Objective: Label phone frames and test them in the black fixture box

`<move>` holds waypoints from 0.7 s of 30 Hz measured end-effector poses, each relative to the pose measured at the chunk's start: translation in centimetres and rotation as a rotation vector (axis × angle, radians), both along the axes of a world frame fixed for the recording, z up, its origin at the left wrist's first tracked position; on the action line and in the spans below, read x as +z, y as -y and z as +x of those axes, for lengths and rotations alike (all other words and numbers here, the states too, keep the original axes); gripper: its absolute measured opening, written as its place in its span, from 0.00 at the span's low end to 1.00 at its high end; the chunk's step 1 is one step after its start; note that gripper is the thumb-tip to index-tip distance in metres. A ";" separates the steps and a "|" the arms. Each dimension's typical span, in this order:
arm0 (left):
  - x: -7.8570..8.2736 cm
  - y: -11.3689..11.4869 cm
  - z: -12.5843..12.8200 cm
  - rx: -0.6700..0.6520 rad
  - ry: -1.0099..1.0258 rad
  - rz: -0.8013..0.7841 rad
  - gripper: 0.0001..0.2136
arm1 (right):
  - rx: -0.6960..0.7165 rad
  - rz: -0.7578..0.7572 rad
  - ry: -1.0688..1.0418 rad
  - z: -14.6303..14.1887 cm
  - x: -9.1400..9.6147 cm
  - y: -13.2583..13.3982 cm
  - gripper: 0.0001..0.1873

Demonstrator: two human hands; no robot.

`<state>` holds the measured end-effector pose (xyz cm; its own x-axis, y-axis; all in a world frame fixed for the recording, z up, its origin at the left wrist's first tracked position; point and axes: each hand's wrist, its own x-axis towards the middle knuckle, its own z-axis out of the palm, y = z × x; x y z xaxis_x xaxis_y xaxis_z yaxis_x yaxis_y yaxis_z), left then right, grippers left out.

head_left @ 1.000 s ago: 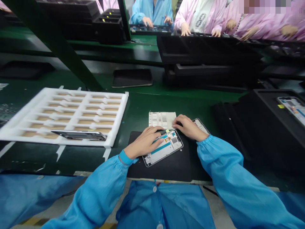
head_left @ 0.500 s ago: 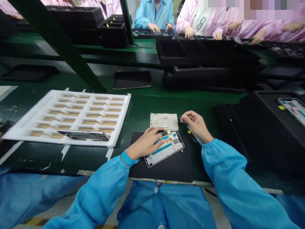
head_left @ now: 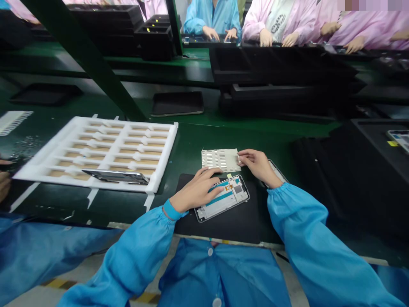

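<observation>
A phone frame point(head_left: 220, 198) with blue strips and a small orange connector lies tilted on a black mat point(head_left: 230, 228). Across its left part rests my left hand point(head_left: 200, 187), fingers stretched out, the thumb over the frame. Just behind the phone is a pale sheet point(head_left: 231, 160) carrying rows of small silver strips. My right hand point(head_left: 257, 164) is pinched at the sheet's right edge; whatever is between its fingertips is too small to make out. A second phone frame point(head_left: 278, 170) shows partly behind my right wrist.
To the left, a white foam tray point(head_left: 156, 170) with slots holds one phone part point(head_left: 116, 175) leaning on edge. Black trays point(head_left: 351, 170) stand at the right, and another phone point(head_left: 401, 138) lies there. Someone's hand point(head_left: 4, 183) shows at the left edge. Co-workers sit across the bench.
My right hand has moved slightly left, its fingertips coming to the sheet's right edge. My left hand stays on the phone frame. The view has shifted a little, and a neighbour's hand has appeared at left.
</observation>
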<state>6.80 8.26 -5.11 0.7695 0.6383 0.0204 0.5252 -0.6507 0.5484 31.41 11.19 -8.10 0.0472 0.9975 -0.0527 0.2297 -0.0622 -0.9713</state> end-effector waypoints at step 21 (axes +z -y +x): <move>1.8 2.7 1.5 0.317 0.349 -0.101 0.10 | -0.023 -0.011 -0.212 -3.9 4.9 8.3 0.17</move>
<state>8.27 5.59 -3.32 0.4948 0.8525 0.1687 0.4623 -0.4226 0.7795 27.52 2.87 -3.21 0.0564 0.9956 -0.0746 0.0190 -0.0757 -0.9969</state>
